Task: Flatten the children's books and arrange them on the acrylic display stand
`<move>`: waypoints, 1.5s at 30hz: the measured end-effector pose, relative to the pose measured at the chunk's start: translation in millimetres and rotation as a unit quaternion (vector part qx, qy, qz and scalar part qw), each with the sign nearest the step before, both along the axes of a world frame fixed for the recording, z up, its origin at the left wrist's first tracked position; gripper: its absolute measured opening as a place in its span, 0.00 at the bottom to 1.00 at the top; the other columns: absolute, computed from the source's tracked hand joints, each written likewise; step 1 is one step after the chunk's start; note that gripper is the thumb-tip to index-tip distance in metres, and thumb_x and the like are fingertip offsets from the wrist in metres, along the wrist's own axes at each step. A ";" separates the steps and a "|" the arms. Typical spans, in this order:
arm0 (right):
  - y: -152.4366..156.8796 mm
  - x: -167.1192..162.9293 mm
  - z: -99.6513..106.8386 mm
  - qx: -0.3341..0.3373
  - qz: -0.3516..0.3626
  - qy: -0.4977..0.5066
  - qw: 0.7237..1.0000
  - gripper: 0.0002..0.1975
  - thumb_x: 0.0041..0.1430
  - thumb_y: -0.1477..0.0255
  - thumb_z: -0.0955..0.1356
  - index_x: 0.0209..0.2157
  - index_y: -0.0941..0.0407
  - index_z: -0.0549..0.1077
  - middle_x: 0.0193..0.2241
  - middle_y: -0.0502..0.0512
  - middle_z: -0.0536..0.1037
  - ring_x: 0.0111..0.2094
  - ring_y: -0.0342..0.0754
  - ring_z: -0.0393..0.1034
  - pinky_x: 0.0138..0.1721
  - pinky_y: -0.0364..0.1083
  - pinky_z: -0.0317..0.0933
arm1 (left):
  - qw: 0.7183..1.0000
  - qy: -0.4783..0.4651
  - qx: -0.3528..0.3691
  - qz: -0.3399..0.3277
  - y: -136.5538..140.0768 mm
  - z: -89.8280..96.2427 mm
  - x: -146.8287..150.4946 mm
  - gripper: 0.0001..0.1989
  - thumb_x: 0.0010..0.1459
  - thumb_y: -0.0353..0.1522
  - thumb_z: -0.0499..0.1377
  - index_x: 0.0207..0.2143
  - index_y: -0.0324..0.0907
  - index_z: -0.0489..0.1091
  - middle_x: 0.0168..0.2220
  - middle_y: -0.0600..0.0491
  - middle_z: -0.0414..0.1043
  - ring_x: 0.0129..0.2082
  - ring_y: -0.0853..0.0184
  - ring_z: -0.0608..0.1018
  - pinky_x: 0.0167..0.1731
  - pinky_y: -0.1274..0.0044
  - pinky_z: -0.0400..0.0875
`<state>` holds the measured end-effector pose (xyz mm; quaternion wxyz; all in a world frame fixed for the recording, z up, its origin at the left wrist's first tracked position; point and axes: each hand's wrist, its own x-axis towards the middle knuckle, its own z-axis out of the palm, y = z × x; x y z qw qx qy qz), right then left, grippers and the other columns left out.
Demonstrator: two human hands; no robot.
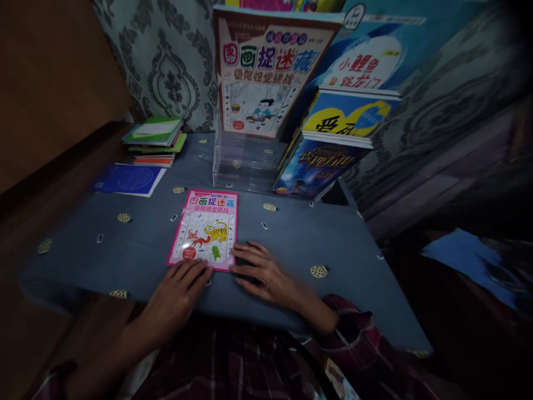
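Observation:
A pink-bordered picture book [207, 230] lies closed on the table, with a fox and a yellow tiger on its cover. My left hand [179, 289] rests at the book's near edge, its fingers stretched out over the lower left part of the cover. Flat beside the lower right edge lies my right hand [266, 275], fingers spread and their tips touching the book's side. Neither hand grips the book.
Behind the book stands a clear acrylic rack [245, 175] holding a brown-bordered picture book [254, 119], a blue book [318, 166] and other upright books. At the left are a stack of books [156, 139] and a blue booklet [129, 179]. A patterned cloth [291, 239] covers the table.

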<state>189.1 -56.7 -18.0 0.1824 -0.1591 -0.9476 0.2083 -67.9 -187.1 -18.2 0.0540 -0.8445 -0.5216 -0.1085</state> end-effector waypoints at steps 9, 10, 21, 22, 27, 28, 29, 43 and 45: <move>-0.1 1.6 0.9 -0.018 -0.020 -0.013 1.000 0.14 0.68 0.68 0.67 0.52 0.49 0.78 0.61 0.56 0.74 0.65 0.52 0.64 0.67 0.64 0.54 | 1.000 0.004 0.014 0.013 2.5 4.5 -14.1 0.23 0.64 0.23 0.51 0.59 0.43 0.69 0.55 0.45 0.76 0.54 0.57 0.77 0.52 0.64 0.75; 0.4 1.1 1.7 -0.018 -0.021 -0.009 1.000 0.13 0.68 0.68 0.67 0.52 0.50 0.79 0.60 0.57 0.75 0.65 0.53 0.65 0.67 0.63 0.55 | 1.000 0.001 0.018 0.018 3.0 4.9 -18.2 0.22 0.64 0.23 0.52 0.59 0.43 0.70 0.55 0.45 0.76 0.54 0.58 0.77 0.51 0.65 0.75; 27.5 -36.1 20.3 0.016 -0.118 -0.073 0.990 0.18 0.70 0.68 0.65 0.58 0.53 0.75 0.62 0.64 0.72 0.65 0.57 0.63 0.64 0.59 0.60 | 0.980 -0.036 -0.078 0.182 49.4 18.8 -40.1 0.12 0.70 0.35 0.51 0.46 0.45 0.74 0.53 0.46 0.75 0.52 0.55 0.77 0.46 0.64 0.76; 32.5 -41.0 21.9 0.016 -0.133 -0.084 0.987 0.19 0.70 0.68 0.64 0.59 0.54 0.74 0.63 0.65 0.71 0.66 0.58 0.63 0.64 0.60 0.59 | 0.977 -0.033 -0.087 0.191 56.7 21.1 -40.8 0.12 0.70 0.35 0.51 0.46 0.44 0.73 0.54 0.45 0.74 0.52 0.54 0.77 0.48 0.63 0.75; 63.8 -66.9 23.6 0.015 -0.187 -0.117 0.975 0.21 0.71 0.68 0.64 0.62 0.58 0.70 0.65 0.68 0.68 0.68 0.59 0.58 0.65 0.60 0.56 | 0.972 -0.039 -0.108 0.207 99.1 27.8 -49.4 0.09 0.67 0.34 0.53 0.46 0.44 0.69 0.53 0.44 0.72 0.51 0.55 0.77 0.48 0.64 0.73; 70.0 -72.1 22.4 0.016 -0.195 -0.120 0.973 0.22 0.70 0.68 0.64 0.62 0.59 0.70 0.66 0.68 0.67 0.68 0.59 0.58 0.66 0.60 0.55 | 0.972 -0.042 -0.111 0.205 108.5 28.5 -51.5 0.09 0.66 0.33 0.53 0.46 0.44 0.68 0.52 0.44 0.72 0.50 0.55 0.77 0.47 0.65 0.72; 75.5 -77.0 20.8 0.018 -0.206 -0.122 0.971 0.22 0.70 0.68 0.64 0.62 0.59 0.70 0.66 0.69 0.66 0.69 0.60 0.57 0.66 0.60 0.54 | 0.972 -0.043 -0.114 0.202 117.8 29.1 -53.4 0.09 0.66 0.33 0.53 0.46 0.44 0.68 0.51 0.44 0.73 0.50 0.56 0.77 0.47 0.65 0.72; 80.7 -90.4 11.1 0.043 -0.271 -0.103 0.956 0.25 0.70 0.65 0.65 0.64 0.59 0.67 0.68 0.71 0.63 0.71 0.61 0.54 0.69 0.60 0.52 | 0.928 -0.298 -0.037 0.222 190.8 6.0 -67.7 0.13 0.59 0.40 0.53 0.41 0.44 0.71 0.41 0.47 0.79 0.45 0.54 0.79 0.50 0.62 0.72; 80.6 -90.0 10.9 0.043 -0.271 -0.104 0.956 0.25 0.70 0.64 0.64 0.64 0.58 0.67 0.68 0.70 0.63 0.70 0.61 0.54 0.68 0.61 0.52 | 0.875 -0.425 -0.055 0.224 195.2 6.9 -73.5 0.16 0.54 0.44 0.57 0.39 0.44 0.70 0.39 0.47 0.79 0.42 0.55 0.80 0.46 0.64 0.75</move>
